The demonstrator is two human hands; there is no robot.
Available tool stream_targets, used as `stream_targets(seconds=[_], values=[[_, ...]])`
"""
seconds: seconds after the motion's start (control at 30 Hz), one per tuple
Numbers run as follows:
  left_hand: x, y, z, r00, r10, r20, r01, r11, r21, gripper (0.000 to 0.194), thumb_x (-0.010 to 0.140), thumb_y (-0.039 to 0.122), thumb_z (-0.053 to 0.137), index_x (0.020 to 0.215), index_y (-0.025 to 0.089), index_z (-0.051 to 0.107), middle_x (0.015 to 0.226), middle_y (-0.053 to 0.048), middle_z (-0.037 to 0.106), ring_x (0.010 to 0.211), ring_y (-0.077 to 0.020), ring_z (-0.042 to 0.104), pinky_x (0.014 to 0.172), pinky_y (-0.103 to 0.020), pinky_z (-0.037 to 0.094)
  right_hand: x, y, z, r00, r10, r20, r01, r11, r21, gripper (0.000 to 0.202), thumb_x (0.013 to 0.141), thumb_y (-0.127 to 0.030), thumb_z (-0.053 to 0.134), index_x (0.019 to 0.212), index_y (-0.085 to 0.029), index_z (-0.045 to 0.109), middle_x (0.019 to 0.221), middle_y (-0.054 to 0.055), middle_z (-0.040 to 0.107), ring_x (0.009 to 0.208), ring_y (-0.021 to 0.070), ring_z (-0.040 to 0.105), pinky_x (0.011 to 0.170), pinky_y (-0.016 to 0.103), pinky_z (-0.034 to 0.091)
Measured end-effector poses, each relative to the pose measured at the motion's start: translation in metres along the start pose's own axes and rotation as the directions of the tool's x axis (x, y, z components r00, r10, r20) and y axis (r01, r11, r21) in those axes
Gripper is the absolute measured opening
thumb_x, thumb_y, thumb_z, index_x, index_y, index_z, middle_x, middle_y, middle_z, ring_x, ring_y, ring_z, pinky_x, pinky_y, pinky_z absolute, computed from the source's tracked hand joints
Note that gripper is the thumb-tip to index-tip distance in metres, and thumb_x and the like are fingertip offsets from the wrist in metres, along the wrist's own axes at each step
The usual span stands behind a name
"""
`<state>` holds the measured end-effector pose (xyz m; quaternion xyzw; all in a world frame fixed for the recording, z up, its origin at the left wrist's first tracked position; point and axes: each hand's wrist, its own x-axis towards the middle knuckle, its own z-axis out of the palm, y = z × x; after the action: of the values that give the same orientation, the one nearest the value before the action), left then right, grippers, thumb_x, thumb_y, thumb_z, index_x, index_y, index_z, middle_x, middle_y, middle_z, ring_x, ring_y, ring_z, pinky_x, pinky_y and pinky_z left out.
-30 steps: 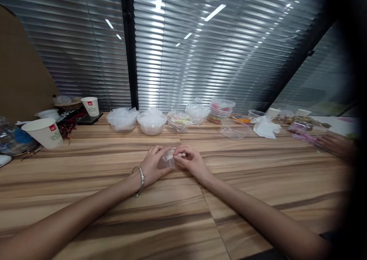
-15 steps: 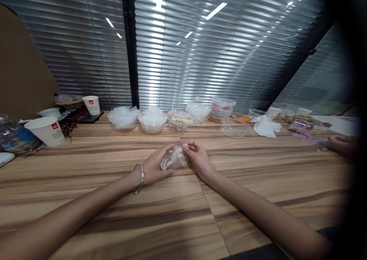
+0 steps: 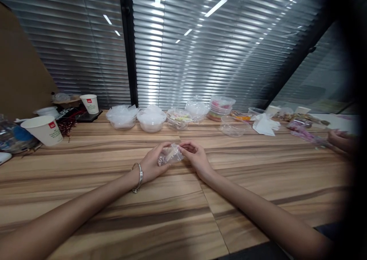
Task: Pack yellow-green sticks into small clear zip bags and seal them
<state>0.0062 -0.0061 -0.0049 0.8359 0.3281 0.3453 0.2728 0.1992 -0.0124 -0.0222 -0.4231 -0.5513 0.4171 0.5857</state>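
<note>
A small clear plastic bag (image 3: 173,155) with little brownish pieces in its left end lies between my hands at the middle of the table. My left hand (image 3: 153,163), with a silver bangle (image 3: 140,177) on its wrist, is curved around the filled end of the bag. The fingers of my right hand (image 3: 195,156) pinch the bag's right upper edge. What the pieces inside are is too small to tell.
Along the window side of the wooden table (image 3: 114,214) stand several clear plastic bowls (image 3: 151,118) and white tissues (image 3: 265,124). Paper cups (image 3: 43,130) stand at the left. Another person's hand (image 3: 341,140) is at the far right beside a pinkish plastic packet (image 3: 304,132).
The bag has shifted slightly left, and its right end has been folded or crumpled upward. My right hand's fingers have moved a little left. The other person's hand has shifted slightly.
</note>
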Motion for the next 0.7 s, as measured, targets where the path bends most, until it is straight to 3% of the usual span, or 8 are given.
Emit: stream_targets(seconds=[0.27, 0.37, 0.53, 0.7], values=[[0.002, 0.002, -0.002, 1.000, 0.007, -0.012, -0.007, 1.000, -0.006, 0.055, 0.073, 0.019, 0.060, 0.125, 0.022, 0.042, 0.121, -0.006, 0.055, 0.105, -0.0207, 0.054, 0.090, -0.034, 0.044, -0.003, -0.005, 0.002, 0.989, -0.037, 0.141, 0.043, 0.998, -0.038, 0.023, 0.083, -0.039, 0.054, 0.091, -0.023, 0.069, 0.104, 0.004, 0.065, 0.104, 0.0210, 0.056, 0.096, 0.035, 0.037], [0.002, 0.003, -0.002, 0.999, 0.016, -0.031, -0.017, 0.999, -0.039, 0.053, 0.073, 0.020, 0.062, 0.123, 0.022, 0.044, 0.122, -0.006, 0.055, 0.108, -0.0211, 0.053, 0.092, -0.035, 0.044, -0.004, -0.007, 0.005, 0.981, -0.056, 0.187, 0.068, 0.996, -0.054, 0.022, 0.082, -0.036, 0.056, 0.098, -0.025, 0.067, 0.111, 0.003, 0.063, 0.108, 0.0206, 0.053, 0.097, 0.034, 0.036], [0.004, -0.003, -0.002, 0.997, -0.077, 0.018, 0.078, 0.936, -0.343, 0.050, 0.077, 0.026, 0.061, 0.124, 0.021, 0.044, 0.128, -0.009, 0.051, 0.112, -0.0222, 0.053, 0.092, -0.036, 0.046, -0.003, -0.002, 0.003, 0.985, 0.052, 0.167, -0.049, 0.999, -0.020, 0.028, 0.076, -0.036, 0.063, 0.102, -0.024, 0.063, 0.103, 0.004, 0.065, 0.091, 0.0196, 0.059, 0.084, 0.034, 0.044], [0.009, -0.015, -0.003, 0.970, -0.240, 0.037, 0.213, 0.770, -0.602, 0.045, 0.079, 0.028, 0.059, 0.121, 0.017, 0.047, 0.124, -0.011, 0.056, 0.110, -0.0238, 0.055, 0.090, -0.038, 0.047, -0.002, -0.001, 0.002, 0.998, -0.008, 0.070, 0.006, 1.000, 0.025, 0.022, 0.075, -0.034, 0.064, 0.093, -0.022, 0.059, 0.093, 0.002, 0.063, 0.082, 0.0158, 0.058, 0.078, 0.029, 0.044]])
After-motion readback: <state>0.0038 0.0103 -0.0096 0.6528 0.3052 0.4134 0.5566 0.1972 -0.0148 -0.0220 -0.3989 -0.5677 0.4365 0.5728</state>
